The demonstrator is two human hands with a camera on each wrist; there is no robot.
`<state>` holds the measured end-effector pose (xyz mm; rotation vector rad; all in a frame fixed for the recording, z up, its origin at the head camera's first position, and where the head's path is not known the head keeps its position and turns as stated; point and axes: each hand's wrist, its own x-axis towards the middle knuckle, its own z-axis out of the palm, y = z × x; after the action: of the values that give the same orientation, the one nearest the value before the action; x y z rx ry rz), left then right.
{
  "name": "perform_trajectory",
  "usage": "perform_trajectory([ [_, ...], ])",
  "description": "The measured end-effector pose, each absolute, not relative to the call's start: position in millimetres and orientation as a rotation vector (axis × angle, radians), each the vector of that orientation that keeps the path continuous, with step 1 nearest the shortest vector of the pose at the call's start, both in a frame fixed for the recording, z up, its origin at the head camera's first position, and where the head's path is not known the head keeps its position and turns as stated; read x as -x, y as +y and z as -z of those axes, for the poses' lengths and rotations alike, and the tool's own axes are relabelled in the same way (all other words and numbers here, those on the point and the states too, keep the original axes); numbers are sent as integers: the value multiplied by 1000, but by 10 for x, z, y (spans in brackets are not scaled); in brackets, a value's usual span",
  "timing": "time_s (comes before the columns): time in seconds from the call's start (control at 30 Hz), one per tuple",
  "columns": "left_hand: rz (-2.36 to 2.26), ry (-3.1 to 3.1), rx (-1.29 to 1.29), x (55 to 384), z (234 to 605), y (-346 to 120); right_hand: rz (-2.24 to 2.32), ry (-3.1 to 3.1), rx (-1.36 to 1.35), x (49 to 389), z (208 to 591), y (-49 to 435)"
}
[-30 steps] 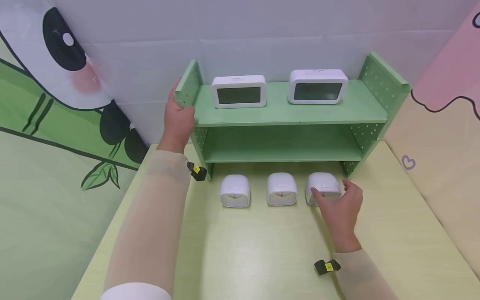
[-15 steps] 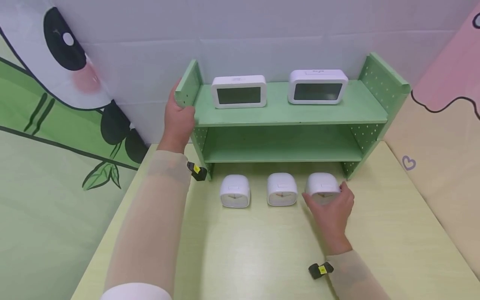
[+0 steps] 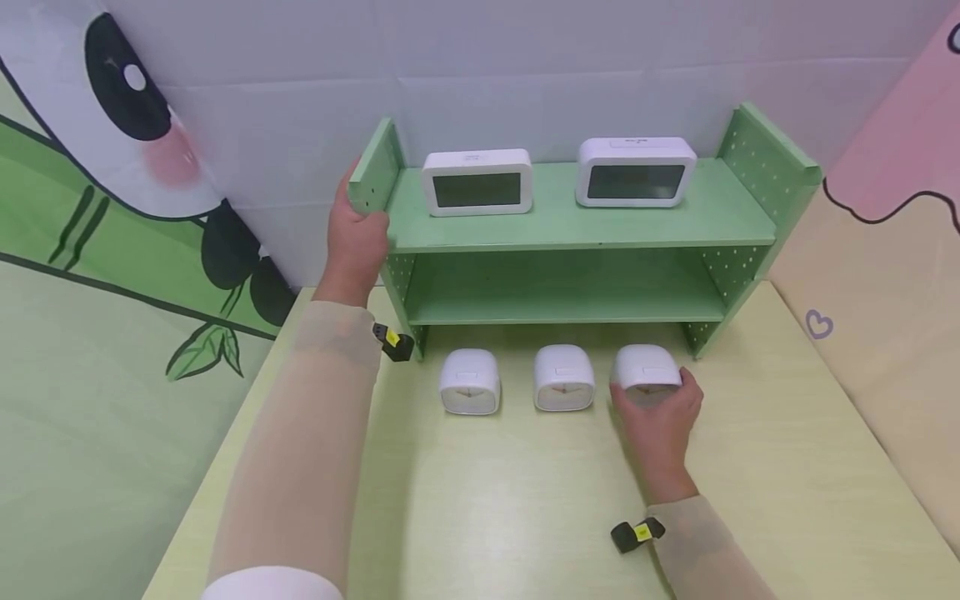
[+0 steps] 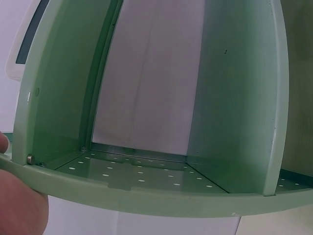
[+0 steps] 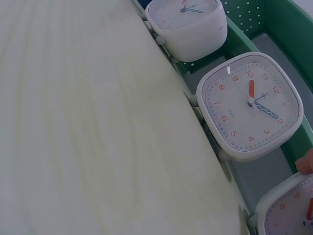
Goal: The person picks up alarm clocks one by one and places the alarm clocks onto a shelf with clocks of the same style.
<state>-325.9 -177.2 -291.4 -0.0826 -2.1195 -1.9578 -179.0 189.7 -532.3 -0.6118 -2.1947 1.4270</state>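
My left hand (image 3: 354,246) grips the left side panel of a green two-tier shelf (image 3: 570,232); in the left wrist view, part of that hand (image 4: 22,205) shows at the panel's edge (image 4: 146,201). On the table, in front of the shelf, my right hand (image 3: 660,429) holds the rightmost white alarm clock (image 3: 647,362), thumb on its left side and fingers on its right. A fingertip (image 5: 305,162) touches this clock (image 5: 286,208) in the right wrist view. To its left stand a middle alarm clock (image 3: 564,379) and a left alarm clock (image 3: 469,383), both apart from my hands.
Two white digital clocks, one left (image 3: 478,190) and one right (image 3: 636,173), stand on the shelf's top tier. The lower tier (image 3: 562,287) lies beneath. A pale wood table (image 3: 487,500) carries everything, with a printed cloth wall (image 3: 285,125) behind.
My right hand has shifted left and its thumb and fingers have closed in on the sides of the rightmost alarm clock. The left hand, shelf and other clocks stay put.
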Motion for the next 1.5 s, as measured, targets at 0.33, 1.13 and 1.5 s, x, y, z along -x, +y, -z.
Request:
perform_trajectory([
  [0.33, 1937, -2127, 78, 3263, 2912, -1782, -1494, -2194, 574, 1798, 5334, 1911],
  [1.13, 1941, -2136, 83, 3266, 2926, -1782, -1632, -2146, 590, 1711, 5253, 1911],
  [1.5, 1951, -2121, 87, 3284, 2951, -1784, -1677, -2058, 568, 1686, 5057, 1989],
])
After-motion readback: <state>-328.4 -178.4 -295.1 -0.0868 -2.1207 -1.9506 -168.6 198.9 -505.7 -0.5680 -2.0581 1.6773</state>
